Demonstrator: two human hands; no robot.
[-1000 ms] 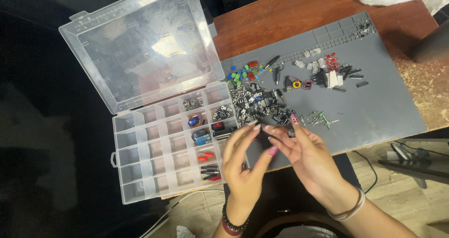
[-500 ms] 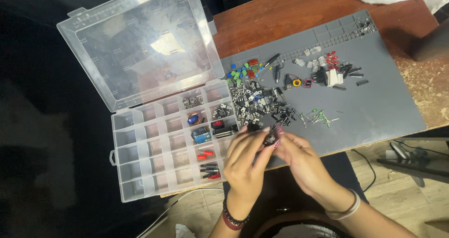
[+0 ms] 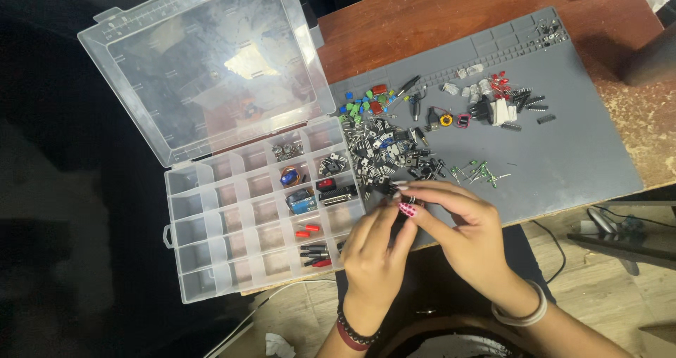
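Pinching a tiny black component [image 3: 403, 204] between both my left hand [image 3: 377, 249] and right hand [image 3: 465, 224] fingertips, close over the grey mat [image 3: 563, 154] so it can't roll off.

The grey mat [image 3: 563, 147] is evenly lit from above. Glare is seen on the clear lid [image 3: 211, 69] left of the mat. Beyond the lid, deep shadow. Focus is sharp; slight blur at the fingertips.
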